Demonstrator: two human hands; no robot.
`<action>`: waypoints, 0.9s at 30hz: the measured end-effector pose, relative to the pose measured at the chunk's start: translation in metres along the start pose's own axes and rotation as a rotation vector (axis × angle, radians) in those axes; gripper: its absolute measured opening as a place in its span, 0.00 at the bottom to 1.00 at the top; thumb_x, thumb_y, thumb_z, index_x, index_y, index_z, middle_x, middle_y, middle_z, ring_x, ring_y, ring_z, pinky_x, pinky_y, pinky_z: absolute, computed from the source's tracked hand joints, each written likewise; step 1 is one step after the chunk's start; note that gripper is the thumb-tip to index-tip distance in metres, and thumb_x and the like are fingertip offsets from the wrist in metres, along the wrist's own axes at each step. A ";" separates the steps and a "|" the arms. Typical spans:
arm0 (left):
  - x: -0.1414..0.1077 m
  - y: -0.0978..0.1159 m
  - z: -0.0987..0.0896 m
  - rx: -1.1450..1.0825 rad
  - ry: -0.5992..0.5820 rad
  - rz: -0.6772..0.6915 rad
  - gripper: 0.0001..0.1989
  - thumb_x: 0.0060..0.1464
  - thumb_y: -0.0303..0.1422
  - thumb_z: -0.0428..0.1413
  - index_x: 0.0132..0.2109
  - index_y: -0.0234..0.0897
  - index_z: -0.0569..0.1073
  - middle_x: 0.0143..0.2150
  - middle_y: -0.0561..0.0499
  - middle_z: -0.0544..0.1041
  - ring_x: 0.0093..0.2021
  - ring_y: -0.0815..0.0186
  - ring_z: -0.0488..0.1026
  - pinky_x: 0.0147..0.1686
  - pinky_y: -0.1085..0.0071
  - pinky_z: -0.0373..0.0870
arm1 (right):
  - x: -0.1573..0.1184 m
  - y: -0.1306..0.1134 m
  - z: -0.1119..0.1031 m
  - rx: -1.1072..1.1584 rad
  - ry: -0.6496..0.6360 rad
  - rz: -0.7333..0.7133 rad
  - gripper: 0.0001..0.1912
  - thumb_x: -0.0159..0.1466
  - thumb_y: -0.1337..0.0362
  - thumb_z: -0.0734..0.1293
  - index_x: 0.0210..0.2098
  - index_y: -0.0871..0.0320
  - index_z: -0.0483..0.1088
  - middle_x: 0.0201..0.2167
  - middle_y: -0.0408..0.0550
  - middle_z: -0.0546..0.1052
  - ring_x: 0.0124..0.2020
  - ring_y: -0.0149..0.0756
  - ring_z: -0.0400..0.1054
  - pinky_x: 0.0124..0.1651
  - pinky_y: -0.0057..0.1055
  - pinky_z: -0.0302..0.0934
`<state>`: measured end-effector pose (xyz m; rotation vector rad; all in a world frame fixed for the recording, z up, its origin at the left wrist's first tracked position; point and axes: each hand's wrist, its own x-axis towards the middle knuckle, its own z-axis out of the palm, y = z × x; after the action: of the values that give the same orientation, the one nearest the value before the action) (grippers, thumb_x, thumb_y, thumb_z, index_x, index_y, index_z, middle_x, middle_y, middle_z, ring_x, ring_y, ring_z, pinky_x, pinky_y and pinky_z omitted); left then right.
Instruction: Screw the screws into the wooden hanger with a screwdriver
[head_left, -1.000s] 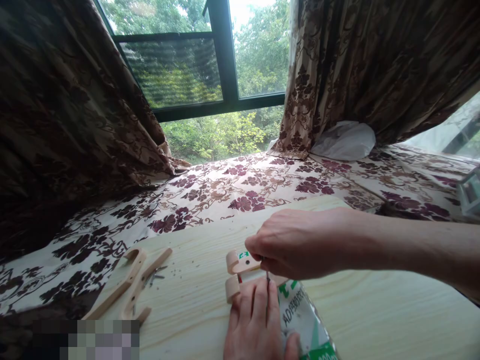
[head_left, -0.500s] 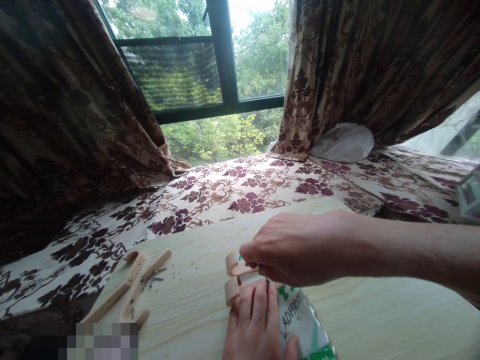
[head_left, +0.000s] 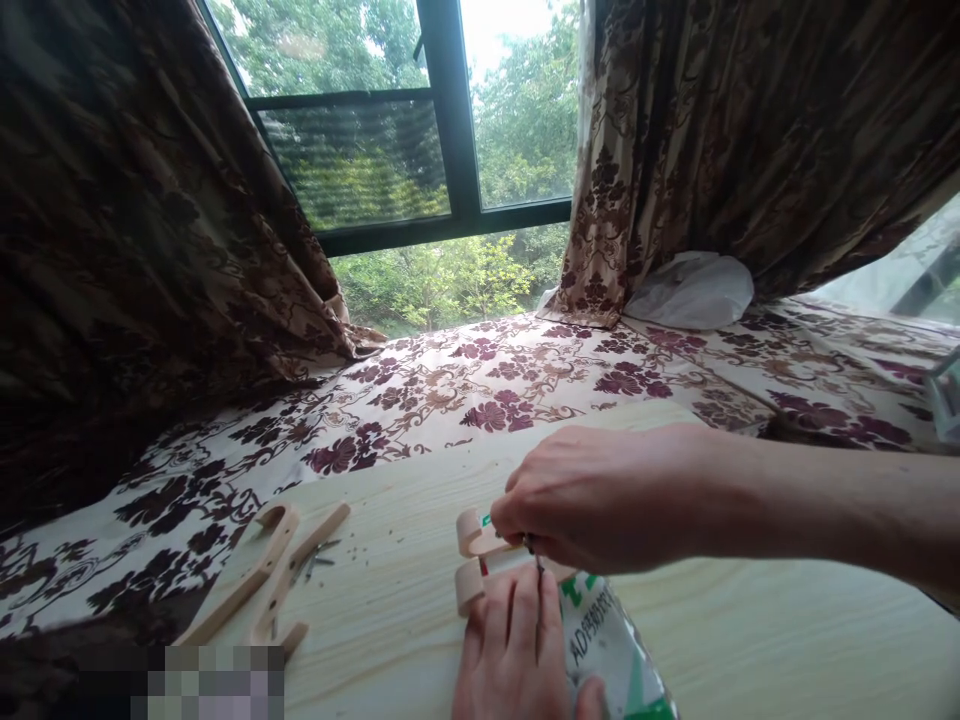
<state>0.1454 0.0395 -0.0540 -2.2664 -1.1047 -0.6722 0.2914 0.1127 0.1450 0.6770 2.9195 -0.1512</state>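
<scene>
My left hand lies over a curved wooden piece, its fingers holding it down on a white and green printed packet. Beside that, a second curved wooden piece runs under my right hand. This hand is closed in a pinch just above the left fingertips. A small dark metal piece shows at its fingertips; its full shape is hidden. Off to the left, two more hook-shaped wooden pieces lie apart, an outer one and an inner one, with drilled holes.
Several small screws and wood crumbs lie on the pale wooden board. Floral cloth spreads behind it towards the window. A white plastic bag sits by the curtain, and a clear box stands far right.
The whole view has shifted slightly, with things sitting a little lower and to the right. My right hand stays pinched, slightly turned, with more of the metal piece showing. My left hand keeps its hold.
</scene>
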 end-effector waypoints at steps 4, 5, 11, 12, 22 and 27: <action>-0.005 -0.002 0.004 -0.033 0.091 -0.114 0.26 0.57 0.48 0.40 0.47 0.35 0.73 0.46 0.46 0.74 0.49 0.57 0.65 0.45 0.61 0.59 | 0.001 0.001 0.007 0.019 0.049 0.068 0.05 0.57 0.72 0.61 0.30 0.59 0.68 0.21 0.43 0.71 0.19 0.28 0.53 0.20 0.28 0.43; -0.006 -0.002 0.005 -0.028 0.081 -0.103 0.26 0.57 0.48 0.40 0.48 0.35 0.72 0.46 0.46 0.74 0.50 0.58 0.65 0.45 0.61 0.59 | 0.001 0.001 0.007 0.022 0.056 0.079 0.05 0.57 0.71 0.61 0.30 0.60 0.68 0.20 0.44 0.70 0.18 0.28 0.52 0.20 0.28 0.42; -0.007 0.002 0.008 -0.047 0.074 -0.114 0.26 0.59 0.45 0.37 0.49 0.34 0.71 0.47 0.46 0.73 0.50 0.58 0.64 0.46 0.62 0.58 | 0.000 -0.002 -0.003 -0.002 0.034 0.077 0.05 0.57 0.69 0.63 0.33 0.58 0.69 0.23 0.42 0.71 0.20 0.29 0.55 0.21 0.29 0.43; -0.006 0.004 0.009 -0.052 0.089 -0.135 0.27 0.60 0.45 0.36 0.48 0.34 0.72 0.47 0.46 0.73 0.50 0.58 0.64 0.46 0.61 0.58 | 0.000 -0.002 -0.005 -0.002 0.012 0.072 0.05 0.57 0.69 0.64 0.34 0.57 0.69 0.25 0.43 0.72 0.22 0.29 0.57 0.22 0.29 0.44; -0.001 -0.008 -0.008 0.029 -0.048 0.020 0.29 0.57 0.52 0.42 0.51 0.36 0.71 0.49 0.49 0.74 0.49 0.60 0.67 0.44 0.66 0.63 | 0.001 0.002 0.009 0.049 0.051 0.059 0.06 0.60 0.70 0.60 0.28 0.59 0.67 0.19 0.41 0.66 0.18 0.27 0.49 0.21 0.29 0.43; 0.000 -0.015 -0.017 0.051 -0.078 0.058 0.32 0.54 0.56 0.45 0.53 0.35 0.70 0.51 0.50 0.74 0.49 0.61 0.69 0.42 0.67 0.68 | 0.000 0.002 0.004 0.014 0.038 0.110 0.04 0.59 0.67 0.63 0.32 0.59 0.70 0.18 0.39 0.64 0.17 0.27 0.45 0.19 0.29 0.40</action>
<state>0.1300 0.0364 -0.0380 -2.2889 -1.0755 -0.5300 0.2927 0.1141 0.1406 0.8500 2.9103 -0.1478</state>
